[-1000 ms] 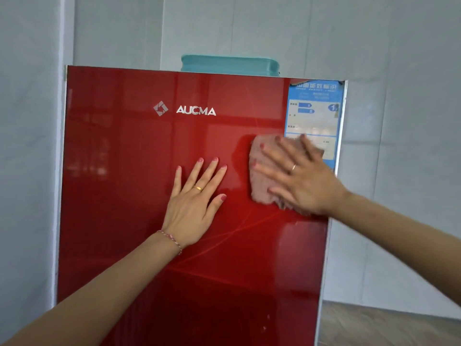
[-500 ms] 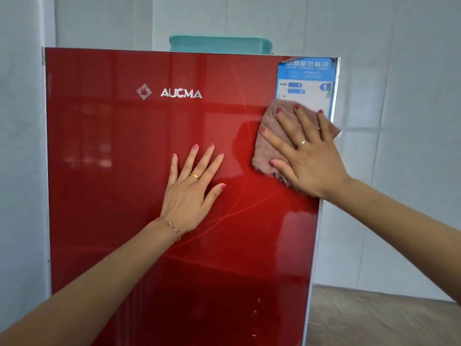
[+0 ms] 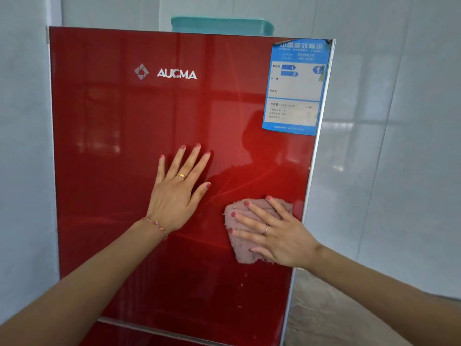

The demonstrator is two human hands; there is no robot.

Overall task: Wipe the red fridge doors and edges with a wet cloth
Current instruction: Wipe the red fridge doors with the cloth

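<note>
— Right, edges first: red fridge door (image 3: pixel 119 196) upright, taller than wide, glossy; pale trim strip (image 3: pixel 316 151) down its right edge, bare tiled wall (image 3: pixel 399 121) beyond, floor (image 3: pixel 331 308) open below on that side.

— Left edge close against a grey wall (image 3: pixel 22 146); little room there. Seam (image 3: pixel 154 328) near the bottom, dividing upper door from a lower one.

— Top edge partly overhung by a teal tub (image 3: pixel 222 24) sitting on the fridge. Blue label (image 3: pixel 294 88) stuck in the upper right corner, hard against the trim; logo (image 3: pixel 166 73) upper centre.

— And the cloth (image 3: pixel 245 254)?

— Pinkish, crumpled, pressed flat to the door low on the right side, just inside the trim; longer up-and-down than across, its upper right corner reaching toward the edge. Well below the label.

— Right hand (image 3: pixel 277 236): spread flat over the cloth, fingers fanned toward the upper left, pinning it to the glass rather than gripping; forearm entering from the lower right. Ring on one finger.

— Left hand (image 3: pixel 174 193): open, empty, palm flat on the door at mid-height, fingers pointing up and slightly right, thumb out toward the cloth but apart from it. Ring and a thin bracelet (image 3: pixel 156 224) at the wrist; forearm rising from the lower left.

— Small pale specks (image 3: pixel 243 278) on the door below the cloth.
</note>
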